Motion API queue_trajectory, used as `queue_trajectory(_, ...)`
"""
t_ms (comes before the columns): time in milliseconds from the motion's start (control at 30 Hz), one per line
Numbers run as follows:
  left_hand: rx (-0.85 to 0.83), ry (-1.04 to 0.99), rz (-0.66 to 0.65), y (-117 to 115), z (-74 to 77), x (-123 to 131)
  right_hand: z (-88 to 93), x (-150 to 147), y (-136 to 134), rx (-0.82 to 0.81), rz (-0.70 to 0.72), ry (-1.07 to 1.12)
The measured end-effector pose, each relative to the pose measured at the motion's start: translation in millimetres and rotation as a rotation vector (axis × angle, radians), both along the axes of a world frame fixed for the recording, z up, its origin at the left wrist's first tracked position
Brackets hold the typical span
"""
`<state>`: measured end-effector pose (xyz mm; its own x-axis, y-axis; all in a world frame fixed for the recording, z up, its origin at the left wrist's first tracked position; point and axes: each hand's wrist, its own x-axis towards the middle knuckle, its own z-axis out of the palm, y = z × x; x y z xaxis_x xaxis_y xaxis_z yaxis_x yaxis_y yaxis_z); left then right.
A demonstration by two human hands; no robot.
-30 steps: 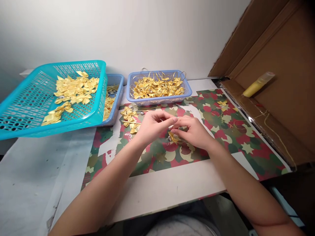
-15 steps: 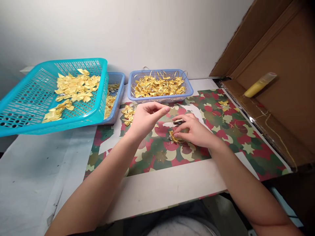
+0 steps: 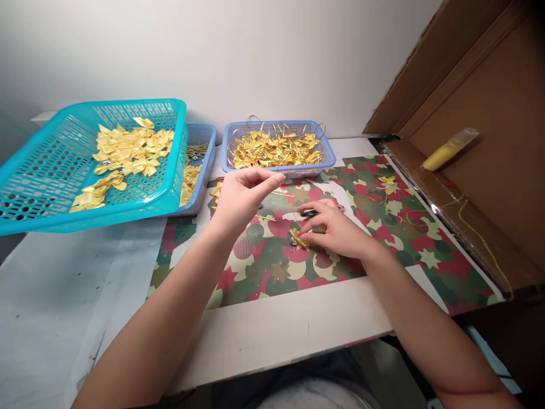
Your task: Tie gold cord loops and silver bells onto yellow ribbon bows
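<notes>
My right hand point(image 3: 336, 227) rests on the patterned paper point(image 3: 395, 238), its fingertips pressing a small gold ribbon bow point(image 3: 298, 238) with a tiny bell. My left hand point(image 3: 242, 196) is raised above the paper with thumb and forefinger pinched together on a thin gold thread point(image 3: 276, 196) that runs toward the bow. A few loose gold bows point(image 3: 215, 190) lie just behind my left hand.
A teal basket point(image 3: 51, 187) with several yellow bows sits tilted at the left over a blue tray point(image 3: 204, 153). A second blue tray point(image 3: 323, 159) holds finished bows with gold loops. An open cardboard box point(image 3: 489, 113) with a yellow tube point(image 3: 449, 149) stands at the right.
My left hand has lifted up and away to the left from my right hand, drawing the thread out. My right hand has stayed on the bow.
</notes>
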<state>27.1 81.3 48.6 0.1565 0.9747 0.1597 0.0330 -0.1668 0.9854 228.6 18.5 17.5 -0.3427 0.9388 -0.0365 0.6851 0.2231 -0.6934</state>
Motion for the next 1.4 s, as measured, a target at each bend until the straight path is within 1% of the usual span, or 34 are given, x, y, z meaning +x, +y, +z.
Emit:
queue_trajectory(67, -0.011, 0.006, -0.016, -0.6, -0.3, 1.0, 4.3, 3.3, 0.6, 0.041, -0.008, 0.039)
queue_trajectory(167, -0.019, 0.014, -0.046, -2.1, 0.4, 2.6, 11.5, 7.6, 1.5, 0.160, -0.102, 0.158)
queue_trajectory(233, -0.015, 0.013, -0.053, -3.3, 1.7, 3.2, 14.3, 7.9, 1.0, 0.209, -0.160, 0.229)
queue_trajectory(300, -0.012, 0.010, -0.059, -4.9, 3.5, 3.5, 14.0, 5.7, -0.6, 0.189, -0.166, 0.241)
queue_trajectory(400, -0.005, -0.001, -0.072, -8.3, 6.9, 4.1, 9.3, -0.1, -3.3, 0.132, -0.169, 0.200)
queue_trajectory(533, 0.013, -0.017, -0.099, -14.4, 12.5, 5.0, 4.1, -6.6, -5.0, 0.137, -0.266, 0.213)
queue_trajectory(600, 0.027, -0.023, -0.118, -17.8, 15.7, 5.7, 4.3, -8.6, -5.8, 0.121, -0.260, 0.213)
queue_trajectory(733, 0.042, -0.020, -0.151, -23.6, 20.7, 7.5, 5.9, -11.2, -7.3, 0.070, -0.203, 0.214)
queue_trajectory(900, 0.031, -0.015, -0.190, -25.6, 20.5, 9.4, 3.7, -13.4, -6.7, 0.056, -0.134, 0.203)
queue_trajectory(1067, 0.027, -0.014, -0.178, -24.0, 18.0, 8.8, 1.0, -12.6, -5.0, 0.092, -0.116, 0.144)
queue_trajectory(1167, 0.018, -0.012, -0.166, -23.8, 17.7, 8.5, 1.0, -12.0, -5.9, 0.084, -0.129, 0.156)
queue_trajectory(1300, -0.023, -0.008, -0.195, -25.4, 19.0, 9.7, 1.7, -14.2, -7.3, 0.072, -0.140, 0.188)
queue_trajectory(1400, -0.030, -0.028, -0.217, -27.8, 21.0, 11.1, 1.5, -17.8, -6.4, 0.128, -0.139, 0.148)
